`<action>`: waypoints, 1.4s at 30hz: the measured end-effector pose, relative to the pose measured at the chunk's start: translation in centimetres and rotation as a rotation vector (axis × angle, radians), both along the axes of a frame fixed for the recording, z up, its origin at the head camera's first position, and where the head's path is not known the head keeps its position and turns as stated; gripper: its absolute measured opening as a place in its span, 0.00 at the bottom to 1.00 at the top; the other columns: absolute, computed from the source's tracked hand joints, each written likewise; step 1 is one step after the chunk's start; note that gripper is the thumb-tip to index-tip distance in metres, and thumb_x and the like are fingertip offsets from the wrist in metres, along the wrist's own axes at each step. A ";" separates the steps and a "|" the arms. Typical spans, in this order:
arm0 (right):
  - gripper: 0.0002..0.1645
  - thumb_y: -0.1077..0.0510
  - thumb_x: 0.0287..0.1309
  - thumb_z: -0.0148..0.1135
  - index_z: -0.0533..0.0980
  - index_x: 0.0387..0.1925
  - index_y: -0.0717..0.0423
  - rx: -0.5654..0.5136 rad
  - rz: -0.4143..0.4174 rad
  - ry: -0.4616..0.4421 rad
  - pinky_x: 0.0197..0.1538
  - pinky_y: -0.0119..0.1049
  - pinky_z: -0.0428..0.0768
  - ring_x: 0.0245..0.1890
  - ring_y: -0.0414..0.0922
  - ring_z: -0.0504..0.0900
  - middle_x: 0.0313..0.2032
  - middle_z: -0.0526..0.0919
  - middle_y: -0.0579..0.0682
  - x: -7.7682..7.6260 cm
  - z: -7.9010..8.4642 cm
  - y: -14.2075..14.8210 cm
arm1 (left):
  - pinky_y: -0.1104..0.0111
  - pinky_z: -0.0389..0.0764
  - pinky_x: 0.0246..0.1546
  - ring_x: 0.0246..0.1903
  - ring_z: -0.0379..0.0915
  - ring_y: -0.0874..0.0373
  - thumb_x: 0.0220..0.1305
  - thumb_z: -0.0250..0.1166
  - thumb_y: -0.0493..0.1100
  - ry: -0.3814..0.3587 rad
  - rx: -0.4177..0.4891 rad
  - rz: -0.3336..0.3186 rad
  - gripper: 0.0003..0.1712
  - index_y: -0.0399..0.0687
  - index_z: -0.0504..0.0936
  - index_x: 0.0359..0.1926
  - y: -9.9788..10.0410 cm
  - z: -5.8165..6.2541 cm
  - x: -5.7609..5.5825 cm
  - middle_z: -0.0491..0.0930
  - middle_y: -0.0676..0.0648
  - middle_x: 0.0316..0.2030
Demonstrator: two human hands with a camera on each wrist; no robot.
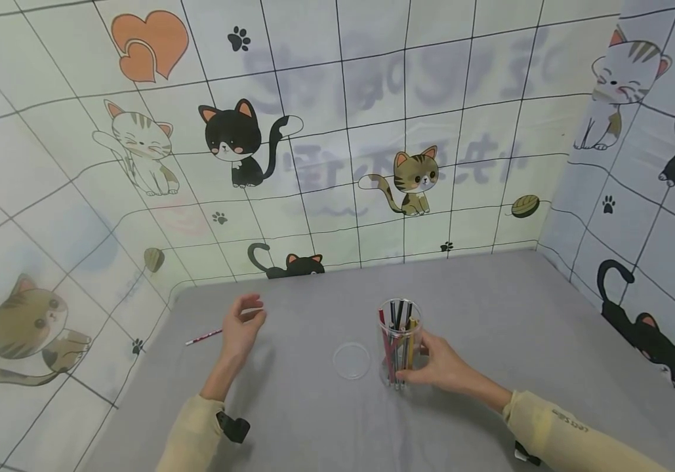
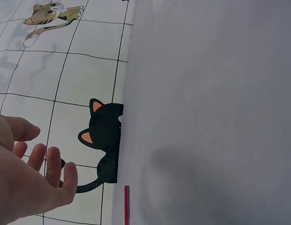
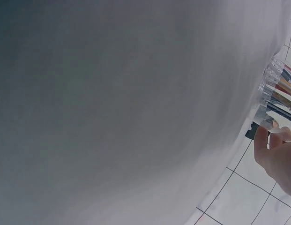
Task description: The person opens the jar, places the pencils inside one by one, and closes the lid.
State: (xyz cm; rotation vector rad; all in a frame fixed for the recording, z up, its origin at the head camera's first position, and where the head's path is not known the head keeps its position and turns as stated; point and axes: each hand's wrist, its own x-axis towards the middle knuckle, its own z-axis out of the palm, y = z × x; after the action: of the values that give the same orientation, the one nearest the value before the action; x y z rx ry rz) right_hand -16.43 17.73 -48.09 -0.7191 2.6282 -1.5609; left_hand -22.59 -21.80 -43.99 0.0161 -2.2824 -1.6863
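Note:
My right hand point(image 1: 446, 366) grips the lower right side of a clear plastic cup point(image 1: 386, 367), thumb in front. Several pencils point(image 1: 399, 334) in red, dark and yellow stand inside it. In the right wrist view the hand point(image 3: 279, 157) and the cup's pencils point(image 3: 283, 98) show only at the right edge. I cannot tell whether the cup rests on the table. My left hand point(image 1: 243, 328) holds nothing; its fingers are loosely bent, as the left wrist view of that hand point(image 2: 35, 173) also shows. Beside it, on the table, lies a red-and-white pencil point(image 1: 203, 337), partly hidden behind the hand.
A clear round disc point(image 1: 351, 360), like a lid, lies on the grey tabletop point(image 1: 313, 426) just left of the cup. Around the table's back and sides hangs a white gridded sheet point(image 1: 325, 131) printed with cats.

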 end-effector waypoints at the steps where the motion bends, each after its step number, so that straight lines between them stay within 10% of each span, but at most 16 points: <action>1: 0.40 0.53 0.45 0.80 0.73 0.59 0.58 0.001 -0.002 0.000 0.57 0.59 0.74 0.53 0.55 0.79 0.57 0.79 0.56 0.0 0.0 0.0 | 0.76 0.75 0.41 0.52 0.75 0.42 0.64 0.62 0.28 -0.002 0.000 0.003 0.21 0.38 0.75 0.58 -0.2 0.0 -0.1 0.77 0.35 0.52; 33: 0.40 0.53 0.43 0.81 0.73 0.58 0.60 -0.003 -0.016 -0.044 0.57 0.61 0.74 0.55 0.60 0.78 0.56 0.79 0.57 0.0 0.2 -0.3 | 0.78 0.73 0.37 0.54 0.74 0.42 0.65 0.61 0.30 -0.078 -0.087 0.051 0.23 0.37 0.72 0.62 -4.0 -1.5 -2.8 0.76 0.34 0.54; 42: 0.40 0.54 0.44 0.81 0.73 0.59 0.60 -0.014 -0.007 -0.030 0.58 0.61 0.73 0.55 0.58 0.78 0.56 0.80 0.57 0.0 0.2 -0.1 | 0.63 0.78 0.45 0.54 0.74 0.40 0.66 0.62 0.32 -0.081 -0.163 0.071 0.21 0.38 0.73 0.60 -4.6 -2.3 -3.3 0.76 0.35 0.53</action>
State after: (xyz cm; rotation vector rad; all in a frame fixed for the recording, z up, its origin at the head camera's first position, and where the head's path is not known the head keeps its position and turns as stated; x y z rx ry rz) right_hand -16.39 17.64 -47.92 -0.6823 2.6039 -1.5806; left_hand -25.89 -26.38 -46.25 0.1298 -2.4418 -1.4857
